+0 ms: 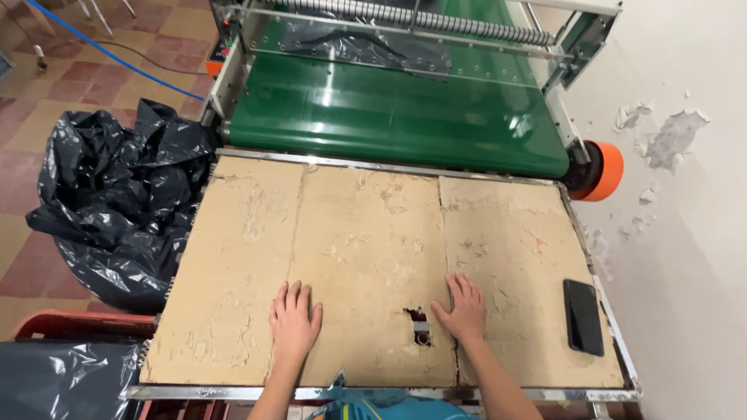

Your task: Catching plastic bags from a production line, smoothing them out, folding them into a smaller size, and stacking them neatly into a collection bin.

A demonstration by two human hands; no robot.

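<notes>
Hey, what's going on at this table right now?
A person stands at a metal-framed table covered with worn cardboard, both hands flat on it, palms down and holding nothing. The left hand rests near the middle, the right hand just beside a torn hole in the cardboard. A black phone lies near the right edge. Past the table sits a green conveyor belt, and a heap of black plastic bags lies to the left.

Black smartphone point(583, 316), dark screen up, flat rectangle, lying near right edge of cardboard-covered counter point(366, 233), right of right hand point(464, 309). No packages, labels, signs.
</notes>
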